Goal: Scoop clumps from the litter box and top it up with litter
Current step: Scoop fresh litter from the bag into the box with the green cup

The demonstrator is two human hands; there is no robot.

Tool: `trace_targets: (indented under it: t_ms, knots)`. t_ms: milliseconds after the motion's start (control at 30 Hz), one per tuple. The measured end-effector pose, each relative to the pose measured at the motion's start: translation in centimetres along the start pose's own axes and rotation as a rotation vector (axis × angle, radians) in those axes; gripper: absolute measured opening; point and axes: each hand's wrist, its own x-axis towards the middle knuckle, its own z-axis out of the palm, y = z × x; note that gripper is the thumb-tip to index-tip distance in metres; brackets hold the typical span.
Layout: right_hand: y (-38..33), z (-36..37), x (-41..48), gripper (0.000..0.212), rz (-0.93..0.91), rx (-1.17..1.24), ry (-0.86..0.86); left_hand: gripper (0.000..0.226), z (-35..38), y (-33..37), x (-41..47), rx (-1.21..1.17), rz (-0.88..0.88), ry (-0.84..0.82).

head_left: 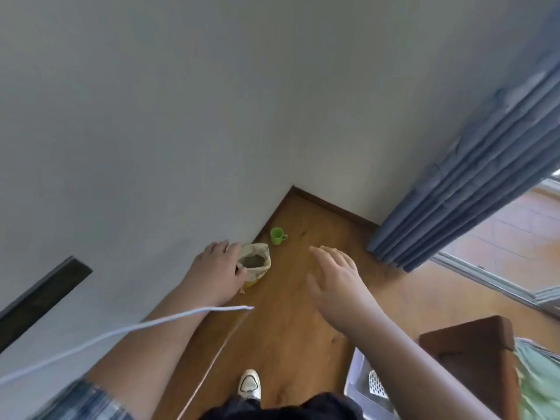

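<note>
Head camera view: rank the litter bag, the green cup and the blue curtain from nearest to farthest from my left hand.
1. Litter bag, right at the left hand.
2. Green cup, just beyond the bag.
3. Blue curtain, far off to the right.

This is a room in a home, seen at one corner. A wooden floor (288, 313) meets dark skirting (333, 209) under plain pale walls (181, 116). A pleated blue curtain (469, 192) hangs by a sliding door track (485, 280), with terracotta tiles (515, 234) beyond. A litter box (354, 377), an open litter bag (257, 268) and a green cup (277, 236) stand on the floor.
</note>
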Motion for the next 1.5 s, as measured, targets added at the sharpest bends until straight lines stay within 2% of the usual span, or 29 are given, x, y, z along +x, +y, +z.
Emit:
trace_targets:
  t_ms: [300,600,767,900,1000,1100,1200,1300,1367,1500]
  knots:
    - [4.5,0.9,17.4,0.058,0.040,0.047,-0.208,0.052,2.2,-1.3,14.5,-0.038,-0.087,-0.104]
    - [13.1,7.0,39.1,0.058,-0.028,0.016,-0.458,0.046,11.4,-1.1,30.7,-0.165,-0.371,-0.242]
    - [18.1,16.6,48.2,0.057,0.024,-0.039,-0.547,0.048,20.5,-4.3,38.5,-0.300,-0.458,-0.347]
    - [22.4,26.6,53.1,0.050,0.102,-0.043,-0.597,0.046,30.9,-7.8,43.4,-0.397,-0.527,-0.405]
    - [25.7,35.3,55.7,0.045,0.098,-0.056,-0.610,0.041,40.0,-11.7,46.5,-0.541,-0.695,-0.434]
    - [28.6,43.6,57.9,0.052,0.126,-0.044,-0.607,0.042,47.2,-14.8,48.6,-0.694,-0.958,-0.377]
    - [30.4,50.9,60.2,0.059,0.166,-0.016,-0.562,0.050,53.2,-16.8,49.5,-1.017,-1.325,-0.281]
    - [31.4,56.8,62.1,0.071,0.167,0.031,-0.508,0.053,57.8,-18.6,50.7,-1.206,-1.383,-0.215]
    - [31.7,59.6,63.1,0.069,0.160,0.031,-0.476,0.042,60.1,-19.8,51.8,-1.228,-1.401,-0.190]
    - [32.4,61.6,63.9,0.035,0.158,0.009,-0.357,0.010,62.2,-21.2,53.4,-1.240,-1.484,-0.090]
